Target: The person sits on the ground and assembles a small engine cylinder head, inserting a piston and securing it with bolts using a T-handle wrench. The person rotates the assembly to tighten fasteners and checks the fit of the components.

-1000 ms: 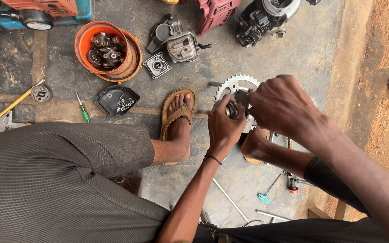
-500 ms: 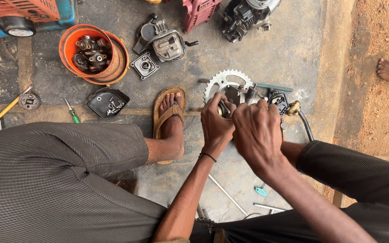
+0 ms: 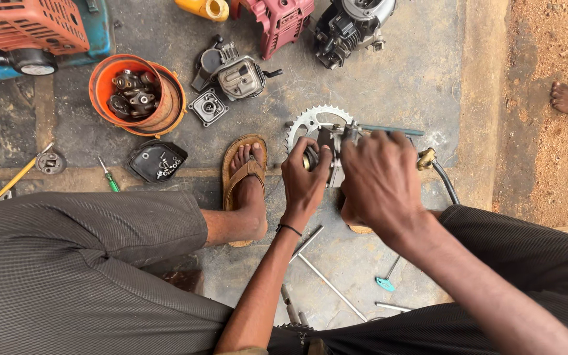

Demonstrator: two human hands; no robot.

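Seated low over a concrete floor (image 3: 389,79), knees spread to frame the work. Orange engine housing (image 3: 27,26) and stripped motor parts (image 3: 235,72) pushed to the far edge, an orange bowl (image 3: 103,85) keeping loose pieces together. Between sandalled feet, a small metal assembly (image 3: 335,154) against a toothed sprocket (image 3: 310,121): left hand (image 3: 305,177) wrapped round its end to steady it, right hand (image 3: 379,181) clamped over the top, fingers closed. Green screwdriver (image 3: 108,177) lying within reach.

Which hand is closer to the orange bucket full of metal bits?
Left. The left hand grips the small engine part to the lower right of the orange bucket; the right hand sits farther right, beyond the left one.
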